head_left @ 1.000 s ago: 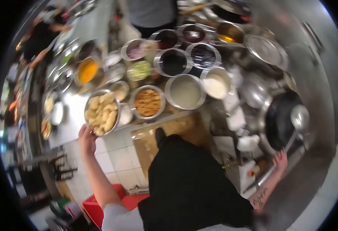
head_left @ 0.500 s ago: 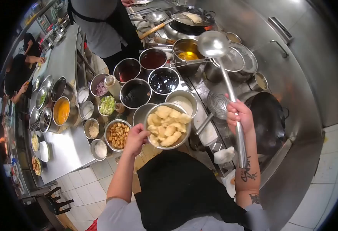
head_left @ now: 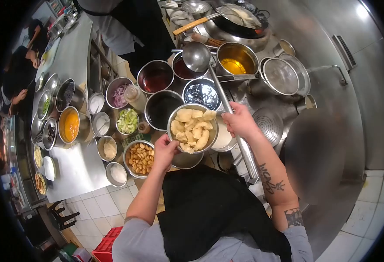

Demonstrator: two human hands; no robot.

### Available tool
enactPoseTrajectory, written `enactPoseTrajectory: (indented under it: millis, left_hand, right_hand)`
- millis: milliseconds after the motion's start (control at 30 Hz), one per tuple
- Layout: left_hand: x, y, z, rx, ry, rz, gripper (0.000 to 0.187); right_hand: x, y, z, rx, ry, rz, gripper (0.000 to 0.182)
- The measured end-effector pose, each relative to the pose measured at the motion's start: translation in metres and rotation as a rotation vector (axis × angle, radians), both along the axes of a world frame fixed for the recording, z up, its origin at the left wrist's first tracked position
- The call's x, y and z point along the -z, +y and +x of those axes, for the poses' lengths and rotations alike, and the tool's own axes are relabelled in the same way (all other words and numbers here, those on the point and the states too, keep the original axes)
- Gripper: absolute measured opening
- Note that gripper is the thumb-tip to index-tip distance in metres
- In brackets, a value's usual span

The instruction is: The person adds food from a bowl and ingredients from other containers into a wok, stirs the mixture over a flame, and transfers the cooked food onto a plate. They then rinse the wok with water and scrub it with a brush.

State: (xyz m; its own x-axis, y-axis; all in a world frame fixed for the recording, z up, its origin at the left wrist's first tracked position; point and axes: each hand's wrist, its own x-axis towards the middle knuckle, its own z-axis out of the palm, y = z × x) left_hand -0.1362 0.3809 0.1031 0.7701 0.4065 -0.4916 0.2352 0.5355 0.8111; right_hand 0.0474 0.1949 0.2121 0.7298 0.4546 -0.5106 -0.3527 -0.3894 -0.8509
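Note:
My left hand (head_left: 165,152) grips the rim of a metal bowl (head_left: 214,132), thumb over the edge. Pale, battered-looking fried pieces (head_left: 193,127) fill it. My right hand (head_left: 241,121) is closed around the handle of a long steel ladle (head_left: 196,57). The ladle's bowl hangs over the far dark-red sauce pot (head_left: 183,70), and its handle slants back past my right forearm. Below the held bowl is another metal pot (head_left: 187,162), partly hidden. A pot of white liquid (head_left: 224,137) shows between the bowl and my right wrist.
Pots of dark sauce (head_left: 163,109), onion (head_left: 121,96), green vegetable (head_left: 127,121) and brown nuts (head_left: 140,158) crowd the left. Oil (head_left: 235,65) sits in a pot ahead, beside strainers (head_left: 280,76). A wok (head_left: 314,148) is at right, blurred. A co-worker (head_left: 133,30) stands ahead.
The ladle has swung left, from near the strainers to over the sauce pots. My left hand has moved the bowl slightly forward, and the view has shifted.

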Motion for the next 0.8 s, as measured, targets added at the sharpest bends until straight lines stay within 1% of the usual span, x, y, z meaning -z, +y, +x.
enactPoseTrajectory:
  millis: [67,133,267,333,433,533,567,667,800]
  left_hand:
    - [-0.002,-0.002,0.002,-0.056,0.016,-0.026,0.006]
    - [-0.001,-0.001,0.001,-0.051,0.0,-0.039,0.007]
    - [0.011,0.003,-0.002,-0.013,0.006,-0.032,0.008]
    - [0.006,0.003,-0.001,-0.023,-0.005,-0.063,0.008]
    - [0.006,0.003,-0.001,-0.027,-0.013,-0.073,0.008]
    - [0.007,0.005,-0.001,-0.029,-0.021,-0.07,0.008]
    - [0.006,0.005,-0.001,-0.031,-0.025,-0.071,0.008]
    - [0.001,0.004,0.002,-0.054,-0.04,-0.088,0.008]
    - [-0.009,-0.002,0.011,-0.093,-0.028,-0.081,0.006]
  right_hand:
    - [0.007,0.004,0.003,-0.018,-0.019,-0.015,0.03]
    - [0.009,0.009,0.004,-0.02,-0.042,-0.038,0.026]
    - [0.013,0.013,0.005,-0.022,-0.041,-0.079,0.027]
    - [0.014,0.014,0.007,-0.036,-0.033,-0.106,0.027]
    - [0.008,0.018,0.008,-0.02,0.058,-0.051,0.027]
    - [0.016,0.019,0.017,0.007,0.185,0.063,0.02]
    - [0.015,0.019,0.019,0.007,0.207,0.074,0.014]
    - [0.007,0.017,0.026,0.08,0.359,0.254,0.007]
    - [-0.006,0.015,0.031,0.137,0.543,0.375,0.005]
